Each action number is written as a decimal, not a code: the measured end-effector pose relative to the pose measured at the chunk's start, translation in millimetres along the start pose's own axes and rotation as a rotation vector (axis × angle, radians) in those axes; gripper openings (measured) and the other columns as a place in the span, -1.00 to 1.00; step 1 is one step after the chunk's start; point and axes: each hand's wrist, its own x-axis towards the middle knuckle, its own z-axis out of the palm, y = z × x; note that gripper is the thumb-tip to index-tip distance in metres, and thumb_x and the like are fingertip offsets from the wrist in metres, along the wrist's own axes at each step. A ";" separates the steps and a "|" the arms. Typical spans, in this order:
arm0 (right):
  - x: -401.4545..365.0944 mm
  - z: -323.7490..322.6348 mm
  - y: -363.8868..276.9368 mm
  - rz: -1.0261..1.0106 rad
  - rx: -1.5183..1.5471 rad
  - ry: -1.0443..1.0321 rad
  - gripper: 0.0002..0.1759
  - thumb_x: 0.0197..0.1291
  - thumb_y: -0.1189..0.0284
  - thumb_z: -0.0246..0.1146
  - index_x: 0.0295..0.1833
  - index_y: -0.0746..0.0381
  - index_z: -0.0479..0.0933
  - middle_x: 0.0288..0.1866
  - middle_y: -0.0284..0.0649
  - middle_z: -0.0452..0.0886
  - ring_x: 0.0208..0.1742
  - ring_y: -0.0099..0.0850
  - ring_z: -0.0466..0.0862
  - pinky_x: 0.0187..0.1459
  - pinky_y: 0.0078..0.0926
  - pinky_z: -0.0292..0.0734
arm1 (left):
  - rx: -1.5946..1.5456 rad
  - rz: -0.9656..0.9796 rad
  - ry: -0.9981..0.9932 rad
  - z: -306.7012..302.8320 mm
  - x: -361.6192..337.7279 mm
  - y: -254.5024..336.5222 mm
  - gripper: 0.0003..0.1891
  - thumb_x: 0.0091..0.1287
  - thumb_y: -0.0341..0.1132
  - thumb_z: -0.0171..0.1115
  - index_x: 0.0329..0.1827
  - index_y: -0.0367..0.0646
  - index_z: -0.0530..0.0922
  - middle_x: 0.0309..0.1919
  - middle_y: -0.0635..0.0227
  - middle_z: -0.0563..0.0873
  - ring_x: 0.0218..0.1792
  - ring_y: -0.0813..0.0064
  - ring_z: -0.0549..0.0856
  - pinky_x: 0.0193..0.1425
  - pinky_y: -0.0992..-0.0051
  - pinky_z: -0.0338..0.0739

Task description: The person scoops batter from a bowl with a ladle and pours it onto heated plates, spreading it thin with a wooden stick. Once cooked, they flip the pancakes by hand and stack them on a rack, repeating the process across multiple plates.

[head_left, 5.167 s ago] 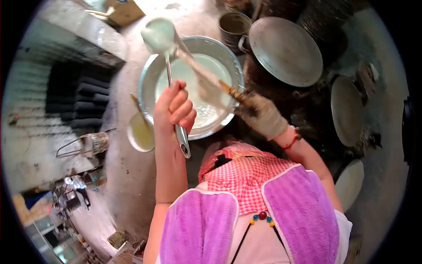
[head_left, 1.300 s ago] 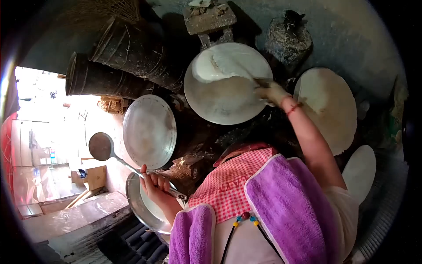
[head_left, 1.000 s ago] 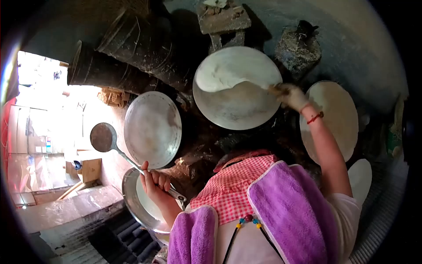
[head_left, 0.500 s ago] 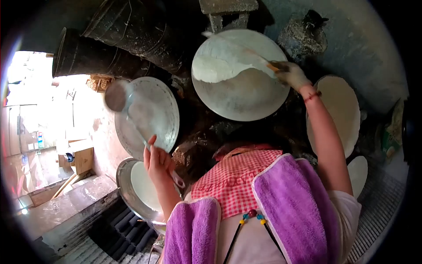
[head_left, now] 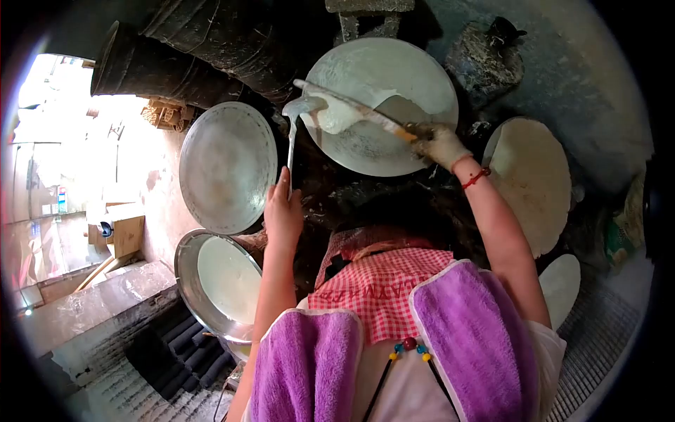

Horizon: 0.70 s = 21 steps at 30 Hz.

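Observation:
My left hand (head_left: 283, 216) is closed round the handle of a metal ladle (head_left: 292, 137); its bowl hangs at the left rim of a large round griddle (head_left: 383, 158). White batter (head_left: 341, 116) lies by the bowl and spreads over much of the griddle's surface, with a bare grey patch near the middle. In a pale glove, my right hand (head_left: 437, 144) grips a long flat wooden spreader (head_left: 358, 107), which reaches left across the griddle, its far end above the ladle's bowl.
Left stands a second round griddle (head_left: 228, 169) with a whitish surface. Nearer me is a metal pot (head_left: 184, 271) of white batter (head_left: 228, 278). A thin pale round sheet (head_left: 531, 186) lies at right. Dark barrels (head_left: 218, 49) and a small stool (head_left: 369, 7) stand behind; black cylinders (head_left: 186, 355) lie lower left.
My left hand has swung the ladle rightward from over the left griddle to the large griddle's rim. The spreader has come nearer me and left, and the batter's outline has changed.

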 end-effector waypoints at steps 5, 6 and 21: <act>-72.8 3.8 11.1 0.207 0.125 -0.062 -0.54 0.18 0.52 0.24 0.24 0.16 0.50 -0.30 -0.32 0.67 -0.47 -0.63 0.55 -0.42 -0.63 0.51 | -0.156 0.080 -0.022 -1.5 -60.8 -2.2 -0.42 0.22 -0.48 0.21 0.36 -0.12 0.36 -0.31 0.15 0.52 -0.34 0.19 0.55 -0.22 0.32 0.47; -95.5 6.5 16.8 0.269 0.200 -0.024 -0.53 0.17 0.56 0.24 0.24 0.18 0.49 -0.27 -0.31 0.67 -0.43 -0.61 0.57 -0.36 -0.60 0.54 | -0.197 0.095 -0.059 -4.2 -72.4 -1.6 -0.41 0.21 -0.49 0.21 0.36 -0.11 0.36 -0.31 0.15 0.52 -0.35 0.19 0.55 -0.23 0.33 0.47; -96.6 194.1 -14.4 0.174 0.737 0.325 -0.73 0.22 0.26 0.29 -0.04 0.15 0.53 -0.49 -0.31 0.60 -0.72 -0.55 0.43 -0.72 -0.62 0.32 | -1.443 -0.165 -0.342 -78.2 -75.2 -20.7 -0.57 0.47 -0.35 -0.09 0.35 -0.32 0.26 -0.60 0.53 0.35 -0.70 0.76 0.24 -0.66 0.74 0.08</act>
